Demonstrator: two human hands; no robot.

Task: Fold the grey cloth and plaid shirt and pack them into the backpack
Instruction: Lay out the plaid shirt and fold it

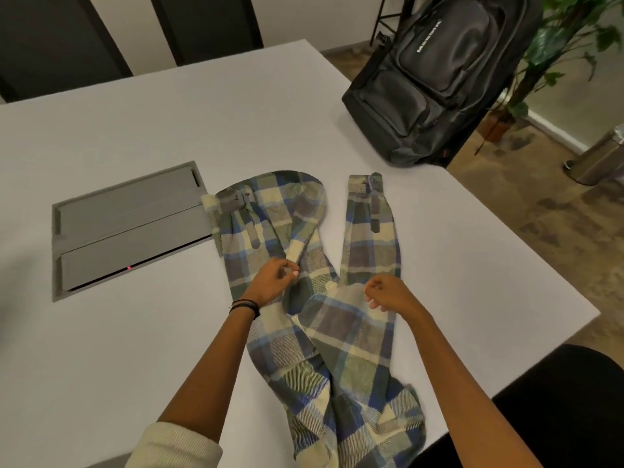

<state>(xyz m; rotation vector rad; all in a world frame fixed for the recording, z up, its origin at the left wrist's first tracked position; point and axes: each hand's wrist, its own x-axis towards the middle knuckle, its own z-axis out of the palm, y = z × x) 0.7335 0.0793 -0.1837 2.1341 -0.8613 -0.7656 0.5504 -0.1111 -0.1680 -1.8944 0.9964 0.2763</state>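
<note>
The plaid shirt point(337, 349) in blue, green and cream lies crumpled lengthwise on the white table point(135, 349), both sleeves stretched away from me. My left hand point(271, 280) pinches a fold of the shirt near the left sleeve's base. My right hand point(388, 293) rests with curled fingers on the fabric where the right sleeve point(371, 231) starts; whether it grips the cloth is unclear. The black backpack point(439, 79) stands upright at the table's far right corner. No grey cloth is visible.
A grey recessed panel point(128, 228) with a small red light is set into the table to the left of the shirt. A dark chair point(557, 400) sits at the near right. Beyond the table's right edge stand a potted plant point(557, 45) and a metal bin point(601, 157).
</note>
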